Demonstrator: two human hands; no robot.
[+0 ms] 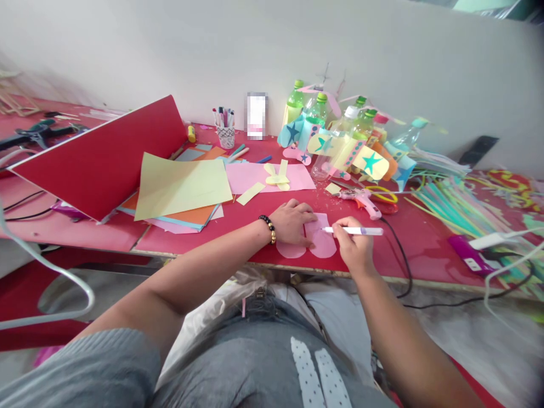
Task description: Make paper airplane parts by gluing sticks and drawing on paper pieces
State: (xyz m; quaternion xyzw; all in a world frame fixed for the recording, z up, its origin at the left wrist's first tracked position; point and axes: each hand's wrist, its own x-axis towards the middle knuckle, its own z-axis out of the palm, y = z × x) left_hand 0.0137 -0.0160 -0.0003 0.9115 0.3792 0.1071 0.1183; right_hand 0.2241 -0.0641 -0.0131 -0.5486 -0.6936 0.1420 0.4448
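Note:
Near the front edge of the red table lie two pink paper pieces with rounded ends, side by side. My left hand (293,222) lies over the left pink piece (291,250), fingers spread and pressing down, fingertips reaching the right pink piece (322,241). Between the fingers of my right hand (355,243) is a white marker (365,231), its tip pointing left onto the right piece. Just beyond them, a yellow paper flower shape (277,175) rests on a pink sheet (246,177).
A pink glue gun (361,198) and yellow-handled scissors (382,194) lie right of centre. Behind stand decorated plastic bottles (317,113), a pen cup (225,137) and a phone (256,116). Left are yellow paper (182,187) and a propped red board (110,161); right, paper strips (459,209).

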